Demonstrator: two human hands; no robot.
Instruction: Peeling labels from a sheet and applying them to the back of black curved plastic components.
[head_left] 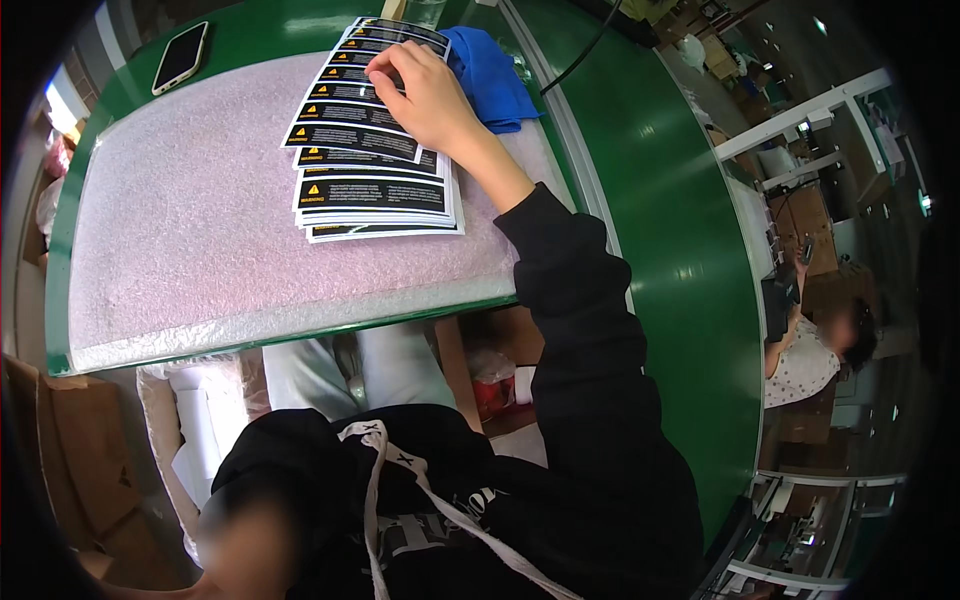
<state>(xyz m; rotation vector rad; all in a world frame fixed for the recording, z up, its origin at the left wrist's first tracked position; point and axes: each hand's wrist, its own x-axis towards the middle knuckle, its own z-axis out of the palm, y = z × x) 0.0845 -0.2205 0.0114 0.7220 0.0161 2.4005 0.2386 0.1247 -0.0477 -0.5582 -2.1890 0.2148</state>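
Observation:
My right hand (428, 98) reaches over a stack of printed label sheets (372, 195), its palm low above the upper sheets. The fingers are loosely bent, with the thumb apart from them, and nothing shows in their grasp. Black strips with small yellow warning triangles run across the white-edged sheets. The upper sheets lie askew on those beneath, fanned toward the far side. Beside the hand, on its right, is a crumpled blue cloth (490, 80). My left hand cannot be made out; a blurred patch fills the lower left.
Pinkish bubble-wrap padding (190, 200) covers the green table (240, 30). A phone (181, 58) lies at the far left, and a clear cup (425, 12) stands at the far edge. Cardboard boxes (80, 450) sit lower left. Another person (805, 360) is off to the right.

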